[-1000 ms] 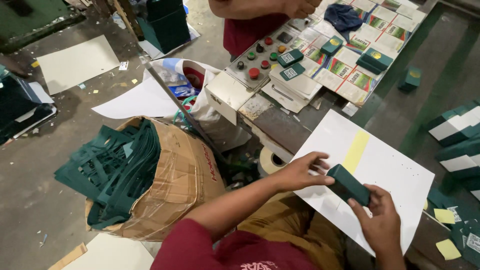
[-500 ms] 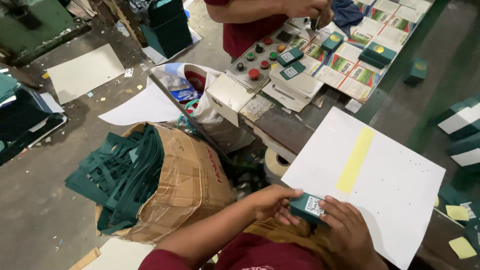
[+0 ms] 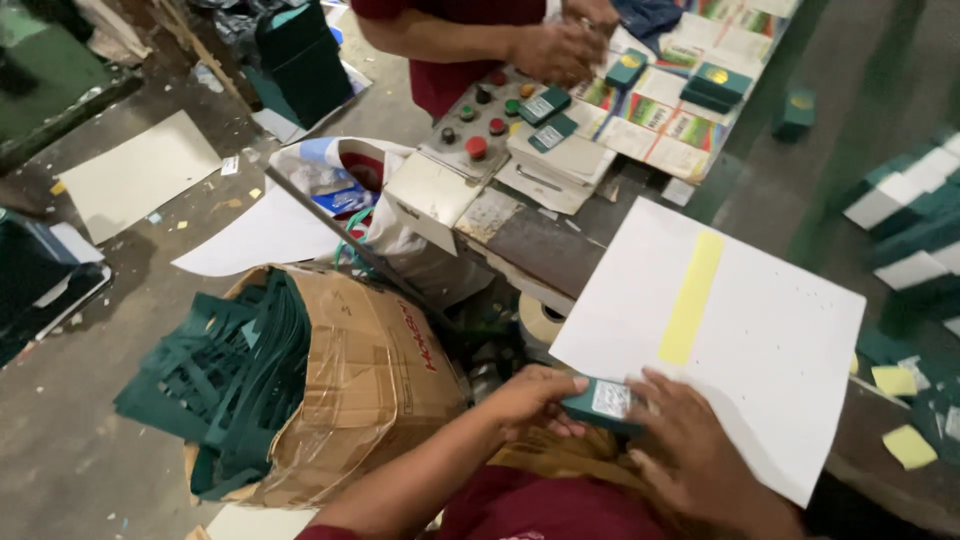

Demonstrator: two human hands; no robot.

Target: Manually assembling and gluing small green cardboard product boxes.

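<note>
— Currently, where is the item?

— A small green box (image 3: 602, 402) with a pale label is held between both hands, low and close to the body. The left hand (image 3: 530, 398) closes on its left end, thumb along the top; the right hand (image 3: 690, 455) grips the right end, fingers curled over it.

— Surroundings?

— Just beyond the hands lies a white sheet (image 3: 760, 340) with a yellow strip (image 3: 692, 298); the box overlaps its near edge. A roll of tape (image 3: 541, 320) sits just ahead of the left hand. Left of the left hand stands a cardboard carton (image 3: 370, 380) stuffed with green offcuts (image 3: 225, 380). Well ahead, another person's hands (image 3: 560, 45) work over a bench (image 3: 650, 110) of similar boxes.

— Risks?

— In my judgement the box is held off the table edge; a loosened grip would drop it to the lap or floor. Dragging it could also shift or crease the sheet.
</note>
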